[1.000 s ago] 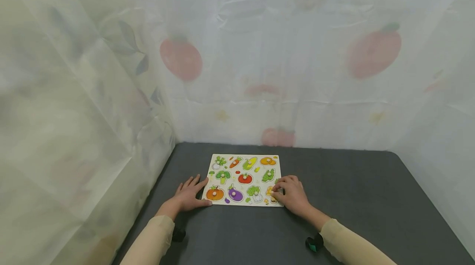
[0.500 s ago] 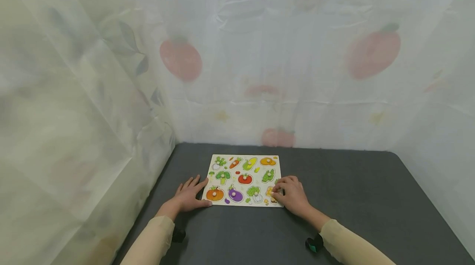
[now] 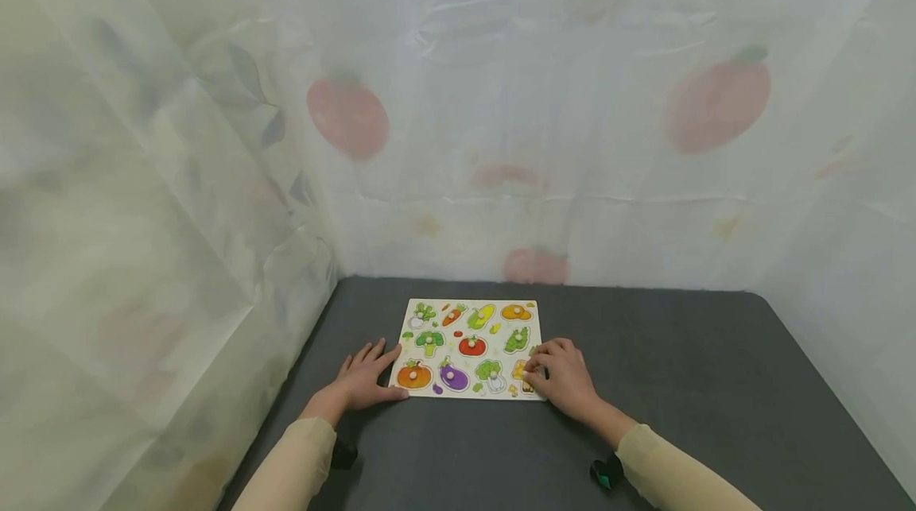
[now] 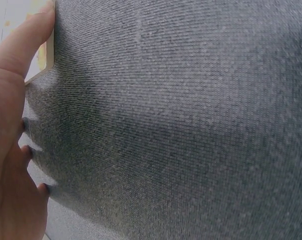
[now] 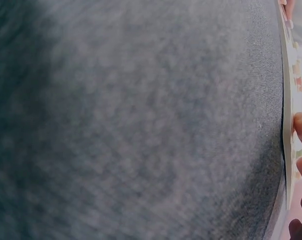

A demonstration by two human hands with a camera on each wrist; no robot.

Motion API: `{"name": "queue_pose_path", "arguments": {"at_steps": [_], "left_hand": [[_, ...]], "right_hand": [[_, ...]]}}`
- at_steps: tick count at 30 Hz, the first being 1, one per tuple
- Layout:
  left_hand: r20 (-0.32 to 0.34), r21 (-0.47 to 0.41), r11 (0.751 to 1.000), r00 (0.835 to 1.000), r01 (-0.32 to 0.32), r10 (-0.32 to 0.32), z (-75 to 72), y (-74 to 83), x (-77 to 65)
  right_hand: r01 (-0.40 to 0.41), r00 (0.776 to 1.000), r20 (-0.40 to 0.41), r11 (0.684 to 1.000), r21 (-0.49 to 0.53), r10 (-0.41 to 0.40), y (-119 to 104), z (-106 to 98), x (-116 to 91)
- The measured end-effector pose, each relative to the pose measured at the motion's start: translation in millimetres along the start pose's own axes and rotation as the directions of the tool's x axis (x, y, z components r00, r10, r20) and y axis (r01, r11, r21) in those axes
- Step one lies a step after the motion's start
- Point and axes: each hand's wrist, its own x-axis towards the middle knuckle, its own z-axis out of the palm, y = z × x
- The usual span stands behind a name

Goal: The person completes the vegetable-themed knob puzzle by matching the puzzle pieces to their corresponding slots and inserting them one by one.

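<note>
A white vegetable puzzle board (image 3: 496,346) lies flat on the dark table, its pieces fitted with small knobs. My left hand (image 3: 366,377) rests spread against the board's left side, thumb on its near left corner. In the left wrist view the thumb (image 4: 28,40) lies over the board's edge. At the near right corner my right hand (image 3: 564,376) pinches the mushroom piece (image 3: 519,369) between thumb and fingers. Those fingers partly cover the piece, so its knob is hidden. Other pieces include an eggplant (image 3: 454,375), a pumpkin (image 3: 414,375) and a tomato (image 3: 472,346).
The dark grey tabletop (image 3: 665,368) extends around the board, mostly to the right. A pale curtain (image 3: 572,137) printed with fruit hangs behind the table, and another curtain (image 3: 143,217) borders the left side. Black wrist straps (image 3: 607,471) show below both sleeves.
</note>
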Motion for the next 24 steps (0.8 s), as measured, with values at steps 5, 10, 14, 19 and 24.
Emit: {"name": "queue_pose_path", "arguments": {"at_steps": [5,10,14,19,24], "left_hand": [[0.006,0.003,1.0,1.0,-0.002,0.002,0.2,1.5,1.2],[0.012,-0.006,1.0,1.0,-0.009,0.009,1.8,2.6,2.9],[0.007,-0.007,1.0,1.0,-0.022,0.022,2.6,2.0,1.8],[-0.008,-0.015,1.0,1.0,-0.025,0.025,2.5,-1.8,-3.2],[-0.011,-0.052,0.998,0.999,-0.04,0.04,-1.7,-5.6,-9.4]], "right_hand": [[0.035,0.999,-0.028,0.999,-0.019,-0.035,1,0,-2],[0.068,0.996,-0.053,0.998,-0.013,-0.068,2,-1,-7],[0.119,0.991,-0.058,0.993,-0.004,-0.119,4,-3,-15],[0.164,0.983,-0.075,0.985,-0.062,-0.168,12,-7,-25],[0.101,0.981,-0.145,0.98,-0.174,-0.127,33,-22,-33]]}}
